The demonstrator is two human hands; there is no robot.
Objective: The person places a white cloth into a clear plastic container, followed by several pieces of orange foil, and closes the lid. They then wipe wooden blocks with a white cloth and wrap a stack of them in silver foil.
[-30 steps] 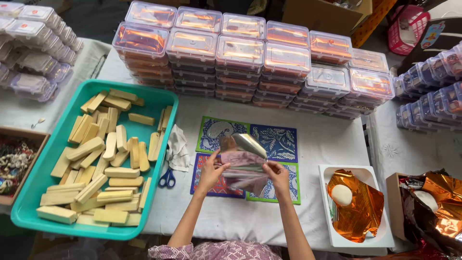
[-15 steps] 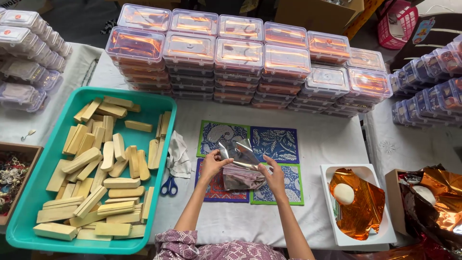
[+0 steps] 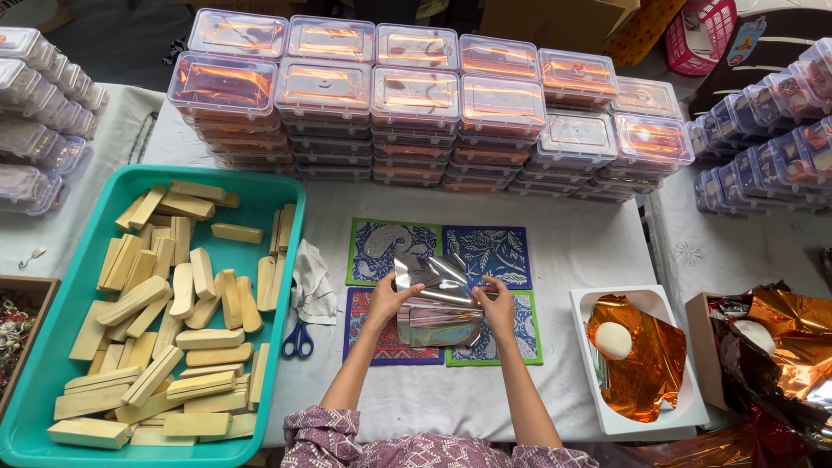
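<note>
While folded, silver foil sheet (image 3: 438, 303), shiny, creased

Bright, even light falls from overhead across the white cloth-covered surface (image 3: 572, 251), leaving only faint, soft shadows under the forearms and along the rim of the teal tray (image 3: 290, 260). Glare flashes off the silver foil sheet (image 3: 438, 299), the copper foil (image 3: 641, 355) and the lids of the clear plastic boxes (image 3: 416, 95), washing out what lies beneath them. Focus is sharp at the centre, while the wide lens bends and slightly softens the stacks at the edges
</note>
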